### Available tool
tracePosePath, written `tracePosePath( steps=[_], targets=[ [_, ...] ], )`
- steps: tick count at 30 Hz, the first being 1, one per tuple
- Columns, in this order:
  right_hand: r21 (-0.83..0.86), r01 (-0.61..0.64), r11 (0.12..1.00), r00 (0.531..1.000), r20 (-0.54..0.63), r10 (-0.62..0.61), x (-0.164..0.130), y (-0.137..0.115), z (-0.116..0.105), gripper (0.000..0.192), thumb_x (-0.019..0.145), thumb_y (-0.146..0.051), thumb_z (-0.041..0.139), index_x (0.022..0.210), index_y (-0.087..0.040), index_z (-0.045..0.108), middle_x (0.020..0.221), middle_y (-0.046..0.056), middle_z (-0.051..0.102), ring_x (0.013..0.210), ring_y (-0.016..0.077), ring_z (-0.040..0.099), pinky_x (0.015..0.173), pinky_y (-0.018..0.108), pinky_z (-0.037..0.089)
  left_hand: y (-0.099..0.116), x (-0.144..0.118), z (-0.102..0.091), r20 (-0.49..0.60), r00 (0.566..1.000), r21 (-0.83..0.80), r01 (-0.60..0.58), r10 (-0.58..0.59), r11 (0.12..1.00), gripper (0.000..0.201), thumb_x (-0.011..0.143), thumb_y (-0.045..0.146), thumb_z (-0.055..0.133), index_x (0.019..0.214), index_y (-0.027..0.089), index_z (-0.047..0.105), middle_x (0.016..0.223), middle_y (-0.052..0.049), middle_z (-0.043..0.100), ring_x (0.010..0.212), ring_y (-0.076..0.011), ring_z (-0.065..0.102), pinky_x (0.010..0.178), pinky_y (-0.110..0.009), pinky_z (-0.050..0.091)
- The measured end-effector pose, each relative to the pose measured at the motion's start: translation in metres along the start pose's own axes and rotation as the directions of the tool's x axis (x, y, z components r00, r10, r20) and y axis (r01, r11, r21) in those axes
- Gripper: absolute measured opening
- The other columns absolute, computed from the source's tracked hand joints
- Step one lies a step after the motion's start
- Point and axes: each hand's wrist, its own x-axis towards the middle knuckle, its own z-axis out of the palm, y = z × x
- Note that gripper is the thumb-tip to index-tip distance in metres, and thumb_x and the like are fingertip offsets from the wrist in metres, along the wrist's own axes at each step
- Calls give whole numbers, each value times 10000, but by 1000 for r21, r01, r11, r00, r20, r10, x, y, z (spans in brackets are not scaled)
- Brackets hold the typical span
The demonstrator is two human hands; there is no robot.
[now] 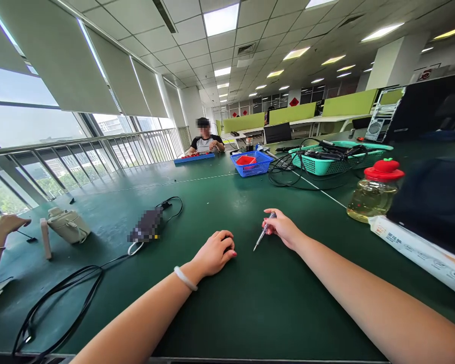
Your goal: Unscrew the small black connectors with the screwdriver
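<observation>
Big dark green table (227,303) takes up pretty much the whole view, matte top with a thin pale seam line running across it. Room is an open-plan office: drop ceiling with panel lights, roller blinds half down over tall windows on the left, a metal railing along the glass, and green desk dividers (246,122) way at the back.

Right hand (284,228) is pinching a small screwdriver (263,232), clear handle up in the fingers, metal tip angled down toward the table just right of the other hand. Left hand (214,253) is curled into a loose fist resting on the surface, white bracelet (185,278) on the wrist; there might be something dark tucked under the fingers, but I honestly can't tell.

Other stuff: black cable (60,298) looping at lower left, a blurred-out dark gadget (146,226) near it, a cream-coloured device (68,225), blue basket (252,164) with a red tray inside, teal basket (326,162) full of cables, and a jar (375,192) of yellowish liquid with a red lid.

Someone else sits at the far end by a blue tray (194,157), too small to make out what they're doing. Another person's hand (3,225) pokes in at the left edge, cut off. Dark object at far right is cropped too.
</observation>
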Motion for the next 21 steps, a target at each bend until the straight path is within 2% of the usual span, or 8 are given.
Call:
tracePosePath(
  steps=[4,8,12,16,21],
  targets=[
    [-1,-5,1000,1000,17,5,1,0,-1,346,715,-154,652,1022,-214,503,644,-41,593,470,113,498,522,267,445,-13,-49,-18,15,997,26,72,-72,997,227,949,367,434,893,222,599,1250,-91,569,1153,-242,528,1027,-439,423],
    [-8,-9,1000,1000,17,9,1,-1,0,331,731,-136,631,1028,-207,500,629,-37,598,468,110,493,523,259,442,-41,-97,-38,-30,980,109,197,-195,974,296,955,416,376,872,221,583,1240,-106,591,1153,-267,548,1032,-493,407],
    [-19,-6,1000,1000,17,6,0,-1,1,343,731,-136,629,1041,-208,502,630,-35,605,474,119,504,520,266,450,-75,-139,-55,-90,950,144,309,-299,940,341,942,458,363,847,223,590,1231,-117,610,1085,-257,594,971,-421,470],
    [-21,-10,1000,1000,13,11,0,-1,0,349,731,-140,633,1047,-206,503,634,-34,605,471,119,504,515,268,452,-103,-168,-69,-139,932,209,358,-335,910,354,919,483,389,821,223,607,1219,-118,632,1067,-266,611,953,-408,487],
    [-19,-16,1000,1000,18,16,3,0,0,341,733,-133,624,1045,-207,508,636,-32,606,473,116,504,517,264,448,-121,-185,-84,-204,913,290,401,-354,869,346,896,497,417,794,237,621,1183,-104,664,1085,-288,608,963,-440,478]
  ],
)
